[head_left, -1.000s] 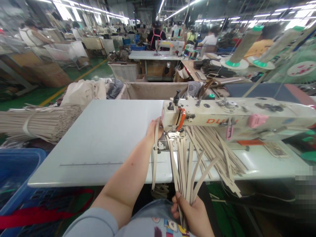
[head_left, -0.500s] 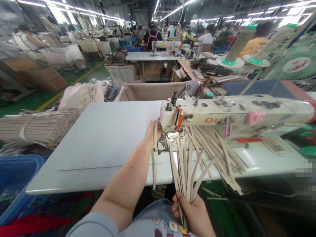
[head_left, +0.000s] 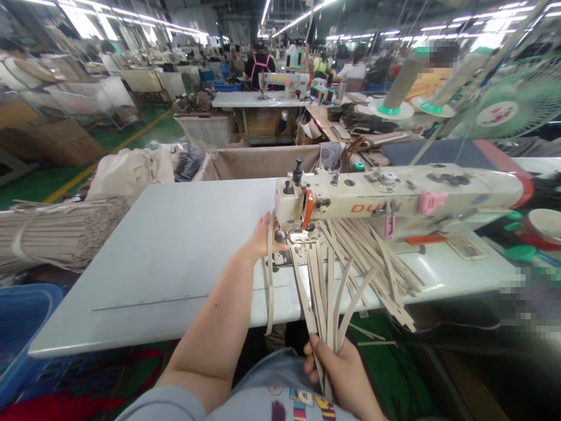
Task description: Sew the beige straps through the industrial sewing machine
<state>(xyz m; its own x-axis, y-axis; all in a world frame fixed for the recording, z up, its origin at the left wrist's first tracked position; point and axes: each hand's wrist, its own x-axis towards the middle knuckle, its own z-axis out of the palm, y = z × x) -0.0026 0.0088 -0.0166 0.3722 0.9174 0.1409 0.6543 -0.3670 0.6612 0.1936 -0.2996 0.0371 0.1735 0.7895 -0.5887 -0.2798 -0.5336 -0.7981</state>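
My right hand (head_left: 335,356) is closed round a fan of narrow beige fabric strips (head_left: 319,292) below the table's front edge. Their far ends reach the needle area of a white sewing machine (head_left: 394,196). At the left side of the machine head is my left hand (head_left: 264,238), its thumb and fingers apart; some fingertips are partly hidden. One separate beige strip (head_left: 270,292) runs over this hand and hangs down past the table edge. A round dark metallic part shows by the left thumb, too small to name.
More loose strips lie under the machine arm on the white table (head_left: 175,251). A tied strip bundle (head_left: 65,231) and a blue basket (head_left: 26,327) are at the left. Thread cones (head_left: 401,85) and a green fan (head_left: 499,114) stand right. Other people sit at machines behind.
The view has shifted, so the scene sits further left. My left hand shows more beside the machine head, its thumb now visible. The right hand keeps its hold on the strips.
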